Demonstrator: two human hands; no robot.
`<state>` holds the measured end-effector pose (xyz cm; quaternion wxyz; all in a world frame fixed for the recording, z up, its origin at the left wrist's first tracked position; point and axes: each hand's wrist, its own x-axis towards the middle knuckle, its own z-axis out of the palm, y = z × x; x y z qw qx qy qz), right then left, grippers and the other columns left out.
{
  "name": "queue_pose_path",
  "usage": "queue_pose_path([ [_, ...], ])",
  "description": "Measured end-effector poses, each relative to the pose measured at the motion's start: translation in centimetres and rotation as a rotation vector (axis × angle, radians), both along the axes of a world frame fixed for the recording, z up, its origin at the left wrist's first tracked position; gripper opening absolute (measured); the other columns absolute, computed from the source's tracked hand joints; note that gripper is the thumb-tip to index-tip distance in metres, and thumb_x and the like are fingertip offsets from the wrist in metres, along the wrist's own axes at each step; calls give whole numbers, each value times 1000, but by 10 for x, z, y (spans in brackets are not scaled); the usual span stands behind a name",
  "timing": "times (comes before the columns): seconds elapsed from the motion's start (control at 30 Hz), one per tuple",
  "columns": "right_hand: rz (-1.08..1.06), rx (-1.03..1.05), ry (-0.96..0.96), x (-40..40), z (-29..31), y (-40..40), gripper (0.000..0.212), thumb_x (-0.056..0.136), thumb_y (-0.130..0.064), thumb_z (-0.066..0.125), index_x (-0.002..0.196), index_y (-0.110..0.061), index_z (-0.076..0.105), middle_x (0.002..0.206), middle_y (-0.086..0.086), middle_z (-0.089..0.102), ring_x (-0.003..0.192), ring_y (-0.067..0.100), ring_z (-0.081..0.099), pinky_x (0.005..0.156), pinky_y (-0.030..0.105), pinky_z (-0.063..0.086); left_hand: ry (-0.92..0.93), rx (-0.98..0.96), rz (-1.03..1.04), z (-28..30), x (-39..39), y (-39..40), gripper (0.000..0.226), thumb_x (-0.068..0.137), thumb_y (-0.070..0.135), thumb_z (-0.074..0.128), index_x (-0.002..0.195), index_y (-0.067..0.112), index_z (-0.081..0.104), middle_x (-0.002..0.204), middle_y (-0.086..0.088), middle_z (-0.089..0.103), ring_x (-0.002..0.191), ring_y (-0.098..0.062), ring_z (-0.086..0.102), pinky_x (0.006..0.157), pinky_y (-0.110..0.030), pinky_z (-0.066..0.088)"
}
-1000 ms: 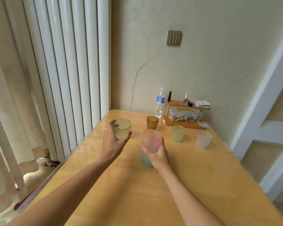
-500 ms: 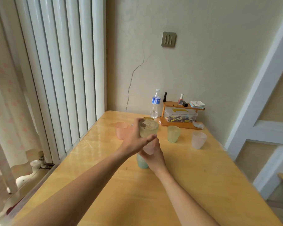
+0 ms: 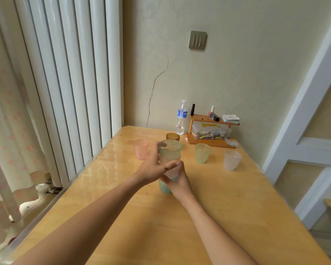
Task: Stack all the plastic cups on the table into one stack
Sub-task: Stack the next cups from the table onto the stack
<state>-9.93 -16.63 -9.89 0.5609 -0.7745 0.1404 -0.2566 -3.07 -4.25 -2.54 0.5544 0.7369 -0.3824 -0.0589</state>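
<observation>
Seating a pale green cup (image 3: pixel 169 150) into the stack (image 3: pixel 168 169) is the step we judge to be in hand. Going from the left: a loose pink cup (image 3: pixel 141 149) stands upright on the wooden table (image 3: pixel 218 217), near the window side. Our left hand (image 3: pixel 153 169) wraps its fingers and thumb around the pale green cup, which already sits nested in a pink one, with a blue-green cup at the bottom resting on the table. Our right hand (image 3: pixel 178 182) clasps the lower stack to steady it. Behind the stack an amber cup (image 3: pixel 172 137) stands, partly hidden. Further right are a loose green cup (image 3: pixel 203 153) and then a frosted white cup (image 3: pixel 232 160), both upright and well apart from the stack. Next we would need to press the top cup home, release with the left hand, and fetch one of the four loose cups, probably the pink one nearest it.
</observation>
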Motion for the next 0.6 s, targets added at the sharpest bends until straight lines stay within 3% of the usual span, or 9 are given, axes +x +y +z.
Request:
queue_pose_path([
  [0.17,22,34,-47,0,-2,1,68,72,-36,85,127,-23,47,121,-15,66,104,-13,62,82,11,49,-9,-28,-9,-7,1,0,79,82,39,88,145,24,43,133,24,58,129,-4,60,110,-35,52],
  [0.33,6,60,-53,1,-8,4,68,69,-49,82,125,-26,50,118,-15,69,107,-6,65,85,16,50,45,-50,-21,-13,-2,-1,72,86,32,86,144,22,44,130,22,61,120,14,59,108,-32,52],
  [0.47,-33,7,-68,2,-15,5,59,72,-53,78,120,-32,50,109,-28,68,102,-6,66,83,17,51,100,-97,-24,-19,-3,-5,69,89,29,83,145,21,43,137,9,64,128,-1,61,113,-35,51],
  [0.6,-46,-25,-68,6,-12,4,54,71,-52,76,115,-35,49,105,-28,69,97,-12,66,79,12,50,110,-106,-30,-22,1,-5,74,86,27,86,145,23,42,140,6,63,132,-6,60,114,-37,51],
])
